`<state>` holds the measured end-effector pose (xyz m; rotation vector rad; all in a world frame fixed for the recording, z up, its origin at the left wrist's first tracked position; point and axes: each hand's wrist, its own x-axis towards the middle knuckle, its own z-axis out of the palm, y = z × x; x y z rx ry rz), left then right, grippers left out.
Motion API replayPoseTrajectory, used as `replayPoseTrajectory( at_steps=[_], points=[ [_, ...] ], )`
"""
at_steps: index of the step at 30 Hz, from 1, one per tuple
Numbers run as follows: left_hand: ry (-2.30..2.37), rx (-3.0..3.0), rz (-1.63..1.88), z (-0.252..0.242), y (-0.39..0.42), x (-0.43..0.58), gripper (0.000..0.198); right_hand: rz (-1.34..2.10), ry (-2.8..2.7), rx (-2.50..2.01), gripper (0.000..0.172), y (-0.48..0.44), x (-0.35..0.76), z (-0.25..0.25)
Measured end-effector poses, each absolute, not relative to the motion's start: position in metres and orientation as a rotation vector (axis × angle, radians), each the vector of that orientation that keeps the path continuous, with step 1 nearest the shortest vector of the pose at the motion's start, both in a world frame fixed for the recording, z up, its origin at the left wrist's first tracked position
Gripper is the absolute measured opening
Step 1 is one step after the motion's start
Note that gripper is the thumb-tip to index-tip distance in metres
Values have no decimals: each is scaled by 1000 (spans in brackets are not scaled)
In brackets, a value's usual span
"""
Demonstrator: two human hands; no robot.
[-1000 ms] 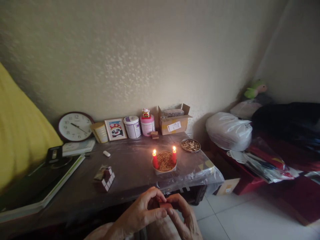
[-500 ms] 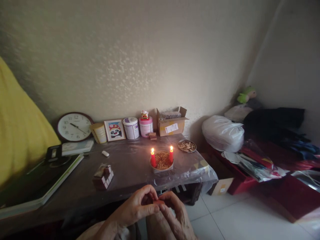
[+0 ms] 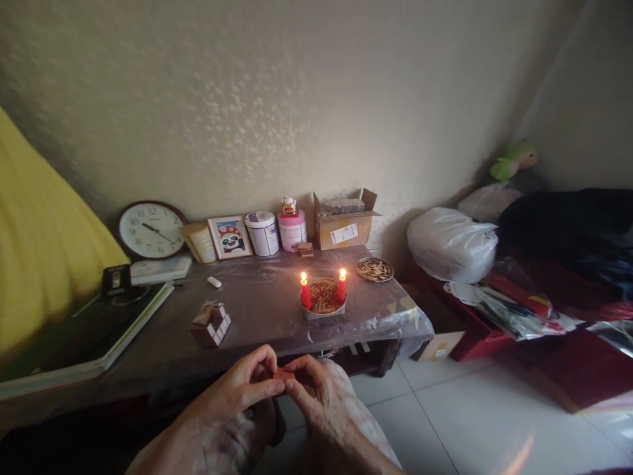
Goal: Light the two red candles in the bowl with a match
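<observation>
Between both hands, over my lap and in front of the table edge, is a small flat reddish box [image 3: 283, 374] that looks like a matchbox, partly covered by fingers. The thumb and fingers of my left hand [image 3: 250, 382] pinch its left side. My right hand [image 3: 316, 390] grips the other side, fingers curled. Beyond them on the table, two lit red candles [image 3: 305, 292] [image 3: 341, 286] stand upright at opposite sides of a round tin [image 3: 324, 313] filled with brown grains. A wrapped stack of small boxes [image 3: 211, 324] lies to the left.
A dish of matchsticks [image 3: 374, 269] is near the table's right end. Along the wall stand a clock [image 3: 152, 229], a framed panda picture [image 3: 230, 237], two canisters [image 3: 262, 233] and an open carton [image 3: 345, 229]. Plastic film covers the table [image 3: 262, 284]. Bags [image 3: 452, 244] lie right.
Both hands have shifted left and slightly up in the picture, still holding the small reddish box. The view has tilted downward a little; the candles still burn.
</observation>
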<state>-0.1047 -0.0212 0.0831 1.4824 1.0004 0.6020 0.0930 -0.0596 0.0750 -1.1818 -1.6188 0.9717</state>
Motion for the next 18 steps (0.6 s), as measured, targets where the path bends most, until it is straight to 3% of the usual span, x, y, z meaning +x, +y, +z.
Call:
replayPoseTrajectory(
  at_steps=[5, 10, 18],
  points=[
    [1127, 1472, 611, 78, -20, -115, 35, 1078, -1686, -1214, 20, -45, 83, 85],
    [1230, 1525, 618, 66, -12, -123, 31, 1162, -1481, -985, 56, -20, 58, 27],
    [1315, 1459, 415, 57, -5, -124, 29, 1162, -1401, -1072, 65, -12, 47, -20]
  ],
)
